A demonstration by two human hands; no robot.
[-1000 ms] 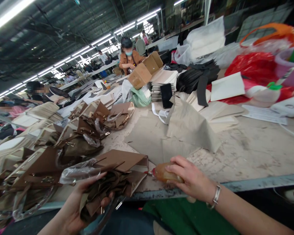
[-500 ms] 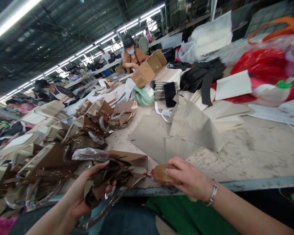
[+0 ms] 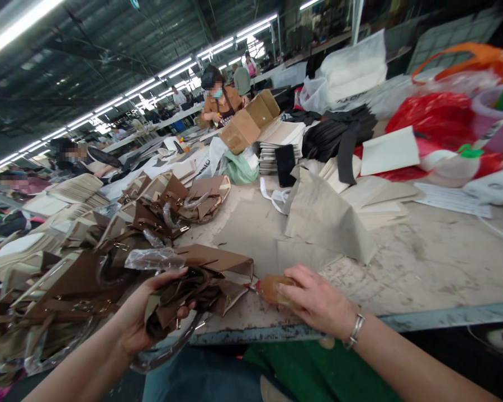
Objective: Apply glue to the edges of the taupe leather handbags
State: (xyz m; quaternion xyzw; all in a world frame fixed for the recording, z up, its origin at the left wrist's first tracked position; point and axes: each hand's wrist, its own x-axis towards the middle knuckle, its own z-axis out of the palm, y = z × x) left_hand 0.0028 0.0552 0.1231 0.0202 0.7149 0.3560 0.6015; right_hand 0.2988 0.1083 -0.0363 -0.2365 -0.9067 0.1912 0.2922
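Note:
My left hand (image 3: 151,307) is closed around the folded soft part of a brown handbag (image 3: 218,259), which lies on its side at the table's front edge. A plastic-wrapped handle of the bag hangs down past that edge. In my right hand (image 3: 318,301) is a squeeze bottle (image 3: 272,290) of amber glue-like liquid, tipped sideways. Its red nozzle points left and meets the open edge of the bag's panel. Whether liquid is coming out is too small to see. My fingers hide the back of the bottle.
Several more brown handbags (image 3: 163,195) crowd the left. Grey sheets (image 3: 318,218) lie mid-table, with a black phone (image 3: 285,166) leaning on a stack of pale panels (image 3: 279,134) behind. A red plastic bag (image 3: 431,117) and purple basket (image 3: 494,111) stand right. A co-worker (image 3: 222,103) is across the table.
My view has shifted slightly, moving the background left. The nozzle has moved a little along the bag's edge, upward and left. Both hands keep their holds.

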